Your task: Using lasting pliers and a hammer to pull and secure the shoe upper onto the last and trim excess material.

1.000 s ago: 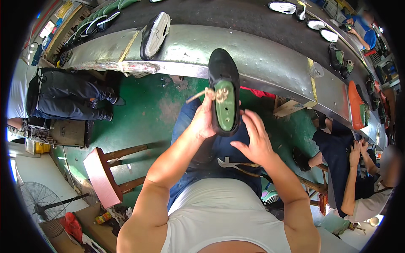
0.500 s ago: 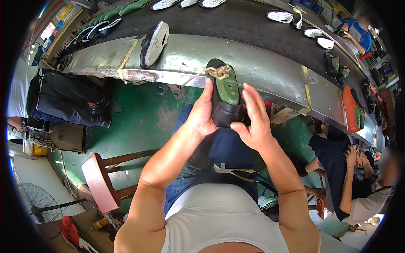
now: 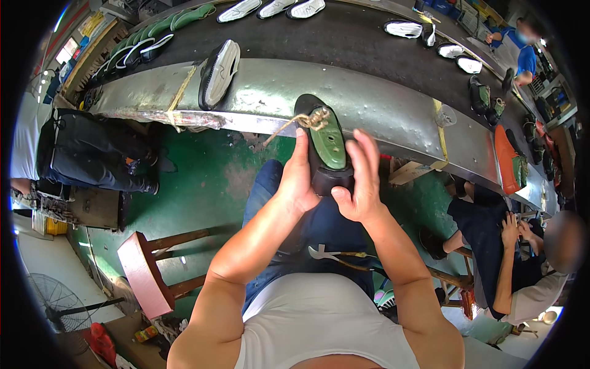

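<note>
A black shoe upper [image 3: 332,183] fitted on a green last [image 3: 330,144] is held in front of me, toe away and heel toward me. A knotted cord [image 3: 318,118] lies over the last, its loose end hanging to the left. My left hand [image 3: 299,181] grips the shoe's left side, thumb along its edge; the fingers beneath are hidden. My right hand [image 3: 361,178] is at the right side of the heel, fingers stretched and apart, thumb tip against the heel. A hammer [image 3: 321,252] and another long-handled tool lie on my lap.
A metal-edged bench [image 3: 270,80] with a dark belt [image 3: 344,43] runs ahead. One black-and-white shoe [image 3: 220,75] rests on its edge. Further shoes and an orange shoe [image 3: 507,161] lie right. A wooden stool [image 3: 144,273] stands left. People sit on both sides; another works far right.
The shoe and both hands have come slightly lower in the view. My right hand has closed in on the heel, its thumb now against it. The view has shifted a little.
</note>
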Action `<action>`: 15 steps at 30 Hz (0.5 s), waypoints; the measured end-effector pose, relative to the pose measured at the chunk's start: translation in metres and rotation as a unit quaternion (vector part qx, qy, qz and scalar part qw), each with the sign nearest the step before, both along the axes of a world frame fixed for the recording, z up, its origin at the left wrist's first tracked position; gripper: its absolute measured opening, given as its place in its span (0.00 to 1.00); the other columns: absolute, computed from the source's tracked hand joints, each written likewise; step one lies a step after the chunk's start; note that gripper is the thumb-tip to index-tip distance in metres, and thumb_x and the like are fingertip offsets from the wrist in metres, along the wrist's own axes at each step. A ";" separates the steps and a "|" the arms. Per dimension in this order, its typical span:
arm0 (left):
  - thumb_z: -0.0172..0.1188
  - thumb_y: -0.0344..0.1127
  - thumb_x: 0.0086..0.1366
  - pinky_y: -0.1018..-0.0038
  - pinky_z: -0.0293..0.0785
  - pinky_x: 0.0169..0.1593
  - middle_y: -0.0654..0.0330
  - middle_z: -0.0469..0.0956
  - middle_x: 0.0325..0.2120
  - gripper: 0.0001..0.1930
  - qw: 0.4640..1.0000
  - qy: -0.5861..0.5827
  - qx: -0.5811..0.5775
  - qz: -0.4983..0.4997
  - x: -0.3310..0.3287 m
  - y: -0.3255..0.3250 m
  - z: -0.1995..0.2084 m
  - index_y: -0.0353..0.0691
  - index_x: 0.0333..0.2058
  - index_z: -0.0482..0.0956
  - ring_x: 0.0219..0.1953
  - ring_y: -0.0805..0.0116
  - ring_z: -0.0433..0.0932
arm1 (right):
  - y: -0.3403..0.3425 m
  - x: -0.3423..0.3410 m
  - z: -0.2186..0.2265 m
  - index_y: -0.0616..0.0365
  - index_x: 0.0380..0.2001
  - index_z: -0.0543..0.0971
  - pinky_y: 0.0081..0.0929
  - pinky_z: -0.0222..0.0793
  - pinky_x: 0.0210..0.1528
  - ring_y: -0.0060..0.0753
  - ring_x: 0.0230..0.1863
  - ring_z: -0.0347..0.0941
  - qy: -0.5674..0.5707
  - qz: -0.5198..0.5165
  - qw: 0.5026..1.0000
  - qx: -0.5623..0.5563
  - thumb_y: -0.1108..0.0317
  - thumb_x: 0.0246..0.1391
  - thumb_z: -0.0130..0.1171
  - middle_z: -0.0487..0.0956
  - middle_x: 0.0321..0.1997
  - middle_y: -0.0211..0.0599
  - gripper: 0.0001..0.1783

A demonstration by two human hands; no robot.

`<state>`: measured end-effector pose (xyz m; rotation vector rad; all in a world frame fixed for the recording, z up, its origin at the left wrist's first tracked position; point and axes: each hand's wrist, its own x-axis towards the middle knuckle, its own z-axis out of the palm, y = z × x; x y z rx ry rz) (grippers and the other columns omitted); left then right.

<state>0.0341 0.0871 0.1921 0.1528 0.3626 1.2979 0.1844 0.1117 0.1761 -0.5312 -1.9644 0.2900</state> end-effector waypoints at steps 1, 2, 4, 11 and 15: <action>0.39 0.59 0.76 0.57 0.72 0.61 0.46 0.69 0.59 0.33 0.985 0.155 0.012 0.081 0.008 0.003 -0.003 0.39 0.67 0.58 0.58 0.53 0.73 | 0.003 0.000 -0.006 0.68 0.66 0.60 0.54 0.50 0.71 0.67 0.71 0.53 0.024 0.025 0.999 -0.014 0.47 0.58 0.62 0.57 0.71 0.62 0.45; 0.38 0.57 0.77 0.57 0.68 0.63 0.44 0.64 0.63 0.34 0.936 0.308 0.025 0.168 0.008 0.005 -0.004 0.38 0.70 0.51 0.62 0.51 0.69 | 0.004 -0.007 -0.009 0.69 0.68 0.57 0.53 0.48 0.72 0.67 0.73 0.51 0.052 0.057 0.997 -0.027 0.48 0.58 0.62 0.55 0.72 0.63 0.47; 0.39 0.57 0.76 0.50 0.40 0.72 0.35 0.45 0.71 0.36 0.565 0.679 0.207 0.421 -0.003 0.017 -0.020 0.38 0.72 0.49 0.74 0.35 0.40 | 0.001 -0.006 -0.011 0.71 0.70 0.52 0.52 0.47 0.73 0.67 0.73 0.50 0.055 0.054 0.996 -0.045 0.50 0.59 0.61 0.54 0.72 0.65 0.49; 0.41 0.57 0.74 0.56 0.59 0.64 0.46 0.69 0.55 0.30 0.549 0.667 0.478 0.159 -0.025 0.049 0.021 0.37 0.36 0.83 0.56 0.51 0.69 | -0.005 -0.011 -0.006 0.77 0.66 0.52 0.49 0.57 0.69 0.72 0.67 0.61 0.076 0.025 0.994 -0.080 0.54 0.56 0.65 0.49 0.71 0.80 0.48; 0.46 0.47 0.74 0.62 0.65 0.57 0.48 0.71 0.48 0.24 0.600 0.645 0.445 0.163 -0.024 0.056 0.021 0.34 0.31 0.82 0.51 0.56 0.71 | -0.015 -0.024 -0.014 0.73 0.66 0.54 0.49 0.48 0.73 0.72 0.74 0.48 0.103 0.000 0.982 -0.156 0.58 0.55 0.67 0.48 0.73 0.75 0.47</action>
